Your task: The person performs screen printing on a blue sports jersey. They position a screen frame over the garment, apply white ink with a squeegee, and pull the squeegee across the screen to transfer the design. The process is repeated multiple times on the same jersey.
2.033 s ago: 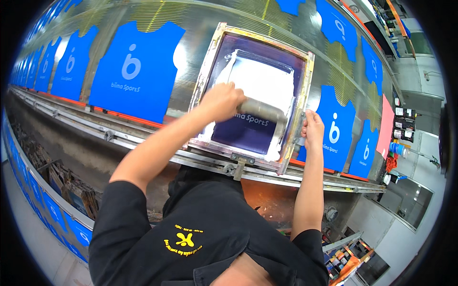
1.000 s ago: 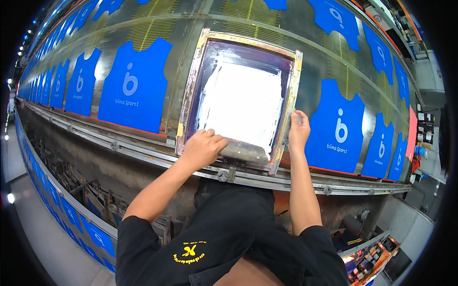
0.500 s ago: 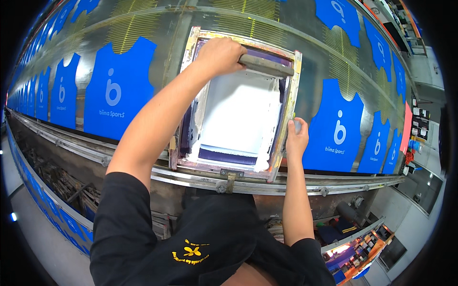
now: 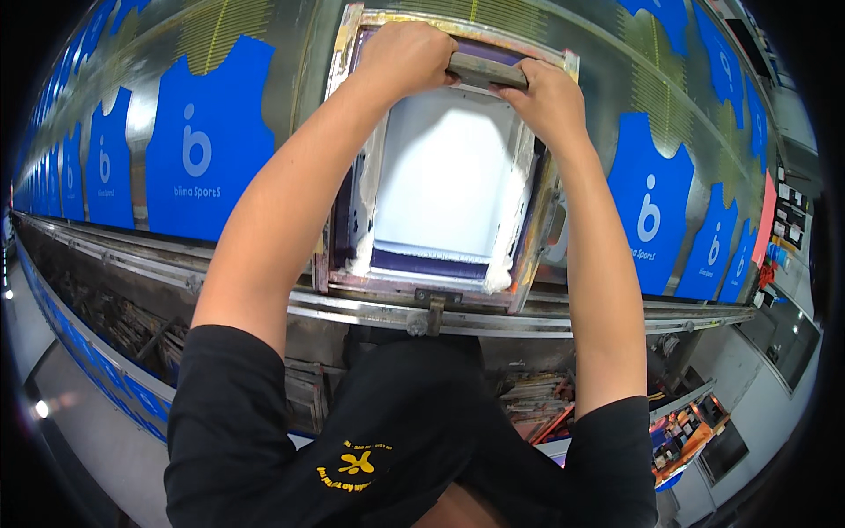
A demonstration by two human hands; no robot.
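Note:
A screen printing frame [image 4: 341,97] with ink-stained edges lies on the long table in front of me. White ink [image 4: 444,176] covers most of its mesh, with purple borders around it. A squeegee [image 4: 484,70] stands across the far end inside the frame. My left hand [image 4: 409,57] is closed round the squeegee's left end. Its right end is gripped by my right hand [image 4: 547,97], thumb on the near side. The squeegee's lower edge is partly hidden by my fingers.
Blue sleeveless fabric pieces with pale prints lie along the table, one blue piece [image 4: 211,141] left of the frame and another blue piece [image 4: 651,202] to its right. A metal rail [image 4: 528,324] runs along the near edge, with a bracket [image 4: 431,304] at the frame.
My right hand has left the frame's right side and moved up to grip the squeegee's right end. My left hand stays on the squeegee. The whole view has shifted slightly.

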